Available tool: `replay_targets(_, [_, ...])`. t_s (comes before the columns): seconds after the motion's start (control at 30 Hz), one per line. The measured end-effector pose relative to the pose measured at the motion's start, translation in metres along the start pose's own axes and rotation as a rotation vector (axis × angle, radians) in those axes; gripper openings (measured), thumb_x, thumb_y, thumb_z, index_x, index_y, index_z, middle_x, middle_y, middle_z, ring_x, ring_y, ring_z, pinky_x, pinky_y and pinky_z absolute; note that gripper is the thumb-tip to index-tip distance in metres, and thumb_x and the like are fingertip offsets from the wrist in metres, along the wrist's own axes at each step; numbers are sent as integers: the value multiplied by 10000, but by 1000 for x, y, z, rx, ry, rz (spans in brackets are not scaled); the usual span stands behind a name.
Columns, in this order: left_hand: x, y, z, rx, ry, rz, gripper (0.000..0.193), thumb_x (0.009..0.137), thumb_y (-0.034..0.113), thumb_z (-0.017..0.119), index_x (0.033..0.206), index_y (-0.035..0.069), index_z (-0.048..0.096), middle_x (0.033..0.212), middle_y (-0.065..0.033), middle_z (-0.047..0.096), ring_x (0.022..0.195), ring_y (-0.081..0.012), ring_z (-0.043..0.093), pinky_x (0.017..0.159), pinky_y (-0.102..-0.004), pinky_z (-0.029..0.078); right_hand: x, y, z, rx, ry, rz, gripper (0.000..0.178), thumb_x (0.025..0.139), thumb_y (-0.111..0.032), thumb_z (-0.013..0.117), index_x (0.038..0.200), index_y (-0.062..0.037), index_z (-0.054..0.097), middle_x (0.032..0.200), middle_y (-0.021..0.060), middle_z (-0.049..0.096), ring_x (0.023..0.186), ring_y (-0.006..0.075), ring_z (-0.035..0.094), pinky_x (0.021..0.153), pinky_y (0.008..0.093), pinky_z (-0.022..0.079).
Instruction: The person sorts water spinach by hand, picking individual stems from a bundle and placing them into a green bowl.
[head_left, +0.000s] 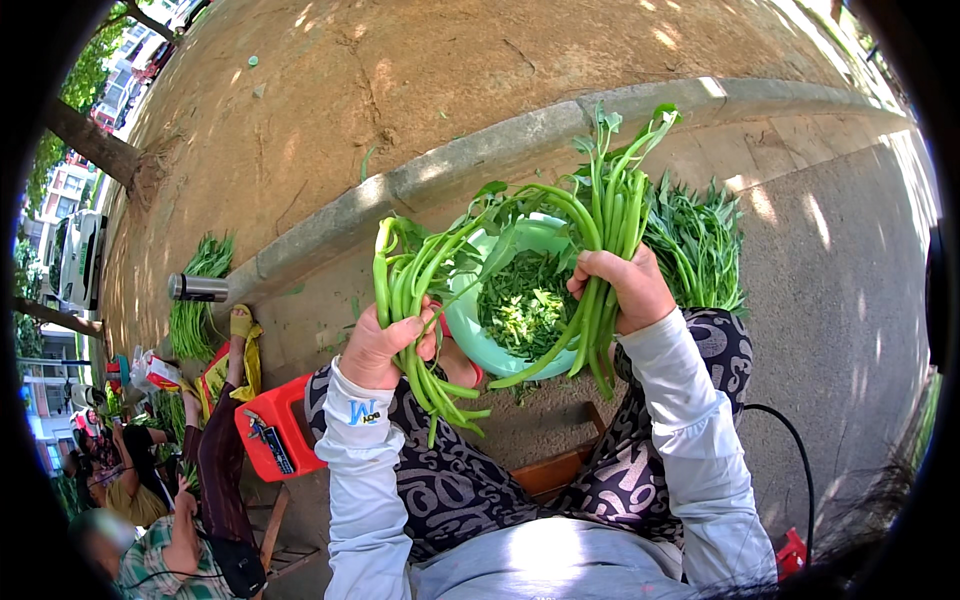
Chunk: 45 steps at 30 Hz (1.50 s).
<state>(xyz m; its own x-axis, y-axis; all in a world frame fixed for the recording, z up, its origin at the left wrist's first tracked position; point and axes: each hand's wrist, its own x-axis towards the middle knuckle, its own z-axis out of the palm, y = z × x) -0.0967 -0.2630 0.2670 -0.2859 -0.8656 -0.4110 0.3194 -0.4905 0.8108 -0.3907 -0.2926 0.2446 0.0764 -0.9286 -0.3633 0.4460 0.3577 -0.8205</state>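
My left hand (385, 345) is closed around a bunch of long green water spinach stems (405, 275), whose ends hang below my fist. Held higher, to the right, my right hand (630, 285) grips a second bunch of water spinach (618, 205), with some leaves at its top. Several stems and leaves stretch between the two bunches. Under and between my hands stands a pale green basin (465, 322), with loose torn leaves (525, 305) inside. A big pile of leafy water spinach (700, 245) lies on the ground beyond my right knee.
A red plastic stool (262, 430) with a small dark object on it stands left of my left knee. Farther left are a metal flask (198, 288), more greens (190, 330) and seated people (170, 540). A stone curb (530, 132) crosses beyond the basin.
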Motion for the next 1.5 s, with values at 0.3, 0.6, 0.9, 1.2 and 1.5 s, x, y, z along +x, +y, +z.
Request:
replay_targets(0.3, [-1, -2, 6, 55, -85, -70, 302, 777, 130, 665, 1026, 0, 554, 848, -55, 563, 657, -156, 556, 590, -281, 447, -4, -7, 10, 57, -43, -94, 353, 756, 17, 638, 1092, -16, 535, 939, 113, 655, 660, 134, 596, 601, 258, 498])
replay_targets(0.6, [-1, -3, 7, 14, -109, -56, 293, 785, 132, 673, 1022, 8, 554, 832, -65, 575, 661, -157, 561, 595, -279, 450, -7, -5, 17, -50, -225, -33, 461, 744, 30, 611, 1191, 17, 499, 1067, 162, 638, 702, 140, 604, 635, 251, 511])
replay_targets(0.9, [0, -3, 4, -5, -82, -42, 319, 787, 175, 692, 1027, 16, 554, 846, -59, 561, 654, -151, 558, 594, -285, 449, -9, 2, 21, -152, -202, -22, 480, 737, 39, 645, 1190, 23, 488, 973, 92, 638, 862, 161, 637, 734, 292, 534])
replay_targets(1.2, [1, -2, 3, -51, -110, -38, 335, 787, 191, 698, 1034, 22, 549, 871, -56, 552, 657, -155, 553, 608, -309, 448, -7, 11, 22, -206, -179, -77, 500, 721, 56, 663, 1189, 23, 487, 957, 73, 633, 886, 150, 630, 802, 289, 523])
replay_targets(1.5, [1, -3, 3, -35, -122, -45, 379, 770, 214, 719, 1050, 24, 548, 861, -51, 560, 668, -157, 556, 612, -299, 449, -4, 28, 25, -425, -111, -250, 457, 724, 41, 634, 1160, 13, 503, 912, 67, 643, 827, 132, 621, 759, 269, 496])
